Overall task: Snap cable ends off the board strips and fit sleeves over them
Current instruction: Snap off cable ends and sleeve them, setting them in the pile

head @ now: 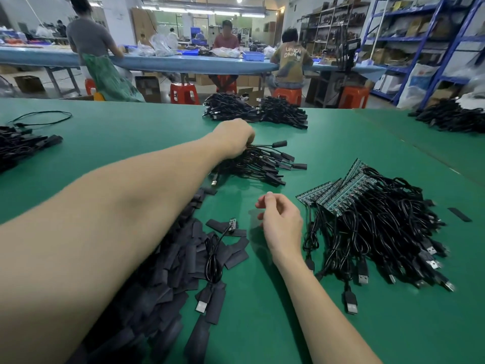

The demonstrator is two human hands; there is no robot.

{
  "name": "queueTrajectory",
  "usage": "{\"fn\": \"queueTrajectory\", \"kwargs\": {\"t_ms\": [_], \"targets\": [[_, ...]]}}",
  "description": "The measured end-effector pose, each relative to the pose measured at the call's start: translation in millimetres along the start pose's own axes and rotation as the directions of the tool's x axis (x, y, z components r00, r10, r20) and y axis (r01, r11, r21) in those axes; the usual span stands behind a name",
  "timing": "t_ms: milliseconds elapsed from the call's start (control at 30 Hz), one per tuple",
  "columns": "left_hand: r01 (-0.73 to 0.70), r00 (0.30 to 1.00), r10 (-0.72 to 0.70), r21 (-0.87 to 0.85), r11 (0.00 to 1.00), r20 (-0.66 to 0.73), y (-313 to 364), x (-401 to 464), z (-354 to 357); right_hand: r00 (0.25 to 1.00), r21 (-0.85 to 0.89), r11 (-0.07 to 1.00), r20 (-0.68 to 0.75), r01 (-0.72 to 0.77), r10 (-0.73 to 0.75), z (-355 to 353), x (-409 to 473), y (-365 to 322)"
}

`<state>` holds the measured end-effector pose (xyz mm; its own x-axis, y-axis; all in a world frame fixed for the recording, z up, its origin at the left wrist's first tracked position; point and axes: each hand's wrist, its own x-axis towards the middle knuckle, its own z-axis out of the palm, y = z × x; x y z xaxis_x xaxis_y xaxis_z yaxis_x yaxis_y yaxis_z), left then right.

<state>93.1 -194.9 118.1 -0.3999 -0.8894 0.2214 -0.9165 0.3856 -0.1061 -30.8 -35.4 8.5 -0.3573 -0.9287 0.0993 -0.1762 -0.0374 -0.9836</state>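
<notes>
Sleeved cables (258, 164) sit piled on the green table (131, 132), and the left hand (233, 137) reaches onto that pile, fingers curled into its wires. Nearer than the pile, the right hand (282, 224) hovers loosely curled, holding nothing. Board strips (341, 190) with cables lie right of it, black sleeves (170, 264) left.
</notes>
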Motion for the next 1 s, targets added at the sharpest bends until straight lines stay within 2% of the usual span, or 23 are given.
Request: {"fn": "queueTrajectory", "kwargs": {"t_ms": [67,167,333,400,500,633,833,1000], "targets": [[-0.001,1.000,-0.001,0.075,0.997,0.021,-3.4,1.5,12.2,1.000,-0.011,1.000,0.000,0.001,-0.001,-0.4,0.7,1.3],[0.006,0.999,-0.004,0.042,0.999,-0.052,-1.8,-12.3,22.0,1.000,-0.004,1.000,-0.004,0.018,-0.018,-0.7,1.2,1.4],[-0.005,0.958,-0.081,-0.299,0.954,-0.274,13.9,-81.5,20.8,0.999,-0.029,0.999,-0.001,0.033,-0.033,-1.0,0.1,0.8],[0.012,0.943,-0.149,-0.417,0.909,-0.298,22.2,-115.7,23.2,0.999,-0.050,0.998,0.003,0.037,-0.037,-1.9,0.9,0.9],[0.053,0.942,-0.231,-0.570,0.820,-0.245,30.4,-156.6,29.2,0.997,-0.117,0.992,0.050,0.056,-0.051,-2.8,1.0,2.1],[0.127,0.952,-0.281,-0.681,0.721,-0.121,35.9,-180.6,37.0,0.984,-0.347,0.927,0.151,0.143,-0.096,-1.7,-2.2,0.9],[0.150,0.949,-0.300,-0.703,0.695,-0.094,31.4,-186.1,35.8,0.965,-0.563,0.807,0.260,0.178,-0.032,5.8,-8.4,-10.5],[0.168,0.949,-0.304,-0.679,0.714,-0.084,26.8,-192.4,37.0,0.929,-0.597,0.790,0.355,0.138,0.106,10.6,-6.5,-25.5]]}}
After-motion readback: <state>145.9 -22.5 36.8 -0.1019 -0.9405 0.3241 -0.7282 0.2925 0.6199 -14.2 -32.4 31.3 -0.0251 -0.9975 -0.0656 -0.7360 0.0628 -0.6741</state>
